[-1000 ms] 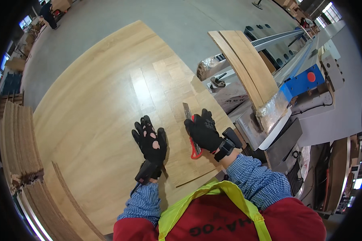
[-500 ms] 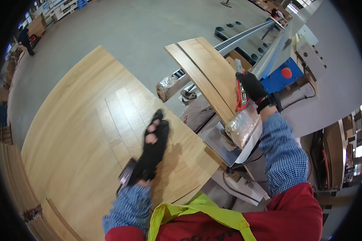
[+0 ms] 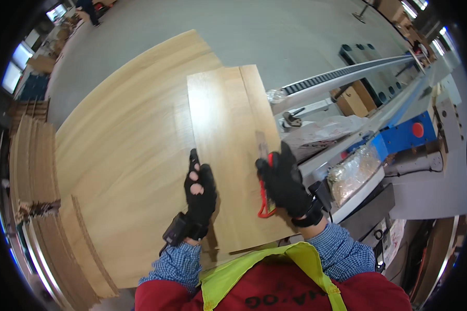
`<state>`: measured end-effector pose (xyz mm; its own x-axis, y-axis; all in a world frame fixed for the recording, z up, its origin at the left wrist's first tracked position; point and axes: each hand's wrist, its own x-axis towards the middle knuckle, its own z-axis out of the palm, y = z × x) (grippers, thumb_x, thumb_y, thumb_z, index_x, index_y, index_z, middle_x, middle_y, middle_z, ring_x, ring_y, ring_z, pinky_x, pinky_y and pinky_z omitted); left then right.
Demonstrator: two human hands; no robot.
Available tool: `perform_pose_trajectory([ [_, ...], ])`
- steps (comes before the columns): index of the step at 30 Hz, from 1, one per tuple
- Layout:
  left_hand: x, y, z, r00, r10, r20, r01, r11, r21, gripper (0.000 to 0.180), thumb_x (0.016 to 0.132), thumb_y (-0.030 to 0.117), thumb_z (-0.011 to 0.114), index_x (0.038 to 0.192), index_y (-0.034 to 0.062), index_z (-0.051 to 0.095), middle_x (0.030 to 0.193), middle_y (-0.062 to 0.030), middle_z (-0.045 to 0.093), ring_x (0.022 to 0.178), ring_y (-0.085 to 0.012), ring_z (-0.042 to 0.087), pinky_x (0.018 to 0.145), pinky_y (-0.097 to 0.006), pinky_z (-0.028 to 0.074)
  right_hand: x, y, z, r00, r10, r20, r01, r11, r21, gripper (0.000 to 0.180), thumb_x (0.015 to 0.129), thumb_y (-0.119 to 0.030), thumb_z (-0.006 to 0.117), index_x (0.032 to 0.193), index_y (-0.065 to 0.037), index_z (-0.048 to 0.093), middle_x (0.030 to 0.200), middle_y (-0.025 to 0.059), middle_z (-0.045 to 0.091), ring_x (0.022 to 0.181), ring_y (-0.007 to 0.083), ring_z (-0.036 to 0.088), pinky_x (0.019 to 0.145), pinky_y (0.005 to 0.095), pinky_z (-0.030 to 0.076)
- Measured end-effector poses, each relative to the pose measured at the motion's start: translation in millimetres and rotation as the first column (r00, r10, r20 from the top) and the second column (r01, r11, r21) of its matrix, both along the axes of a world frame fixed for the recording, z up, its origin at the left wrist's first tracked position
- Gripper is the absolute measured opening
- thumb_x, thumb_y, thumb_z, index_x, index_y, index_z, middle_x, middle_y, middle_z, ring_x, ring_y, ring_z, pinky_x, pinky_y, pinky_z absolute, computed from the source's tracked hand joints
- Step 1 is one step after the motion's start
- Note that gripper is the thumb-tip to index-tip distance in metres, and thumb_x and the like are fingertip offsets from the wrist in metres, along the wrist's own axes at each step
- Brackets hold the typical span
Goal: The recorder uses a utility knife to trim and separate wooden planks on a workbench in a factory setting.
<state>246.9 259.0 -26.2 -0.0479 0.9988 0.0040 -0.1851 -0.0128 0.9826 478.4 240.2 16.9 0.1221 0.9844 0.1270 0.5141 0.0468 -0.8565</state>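
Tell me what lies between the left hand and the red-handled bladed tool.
Only a bare stretch of the wooden board lies between the left hand and the red-handled bladed tool; the head view shows this.

The right hand (image 3: 284, 182) partly hides the red tool (image 3: 263, 196); 1 person (image 3: 90, 10) is cropped above.

The left glove (image 3: 201, 197) and right glove (image 3: 285, 184) are black, the tool handle (image 3: 263, 199) red. The upper board (image 3: 228, 171) is pale tan with faint grain, the larger panel (image 3: 135, 150) tan with wavy streaks. Sleeve cuffs (image 3: 342, 248) show blue-and-white check; the floor (image 3: 244, 31) is grey.
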Motion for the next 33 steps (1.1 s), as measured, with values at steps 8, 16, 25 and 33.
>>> perform_pose_trajectory([
  [8,-43.4,-23.8,9.0,0.325,0.090,-0.941,0.026,0.994,0.104,0.063,0.096,0.023,0.051,0.150,0.0033,0.024,0.156,-0.0163,0.023,0.141,-0.0403,0.024,0.112,-0.058,0.011,-27.9,7.2,-15.2,0.771,0.091,0.630,-0.326,0.906,0.269,0.024,0.085,-0.007,0.055,0.108,-0.007,0.062,0.086,0.0154,0.054,0.086,0.0334,0.055,0.100,0.0538,0.039],
  [16,-75.4,-1.3,-15.0,0.455,0.252,-0.854,-0.069,0.966,0.248,0.062,0.094,0.027,0.052,0.144,-0.0041,0.031,0.143,-0.0235,0.041,0.134,-0.0400,0.035,0.114,-0.051,0.016,-107.8,62.6,-4.9,0.891,0.115,0.439,-0.089,0.993,-0.078,0.036,0.093,-0.037,0.050,0.086,-0.003,0.062,0.076,0.0168,0.061,0.079,0.0321,0.060,0.074,0.0442,0.045],
  [25,-266.0,-112.6,-16.3,0.455,0.402,-0.795,-0.180,0.916,0.360,0.053,0.093,0.009,0.060,0.140,-0.0051,0.039,0.120,-0.0171,0.053,0.116,-0.0268,0.048,0.100,-0.035,0.039,-309.7,-15.3,-1.0,0.934,0.171,0.314,-0.082,0.958,-0.276,0.041,0.087,-0.042,0.048,0.089,-0.005,0.066,0.094,0.0229,0.062,0.102,0.0388,0.055,0.093,0.0451,0.043],
  [33,-326.5,-152.2,22.1,0.961,0.158,-0.227,-0.167,0.986,-0.018,0.048,0.099,0.010,0.050,0.144,-0.0012,0.035,0.134,-0.0127,0.052,0.123,-0.0208,0.049,0.104,-0.027,0.038,-288.4,-76.7,11.9,0.869,0.361,0.337,-0.352,0.932,-0.090,0.027,0.094,-0.028,0.052,0.089,-0.004,0.063,0.073,0.0159,0.060,0.069,0.0308,0.061,0.066,0.0403,0.049],
])
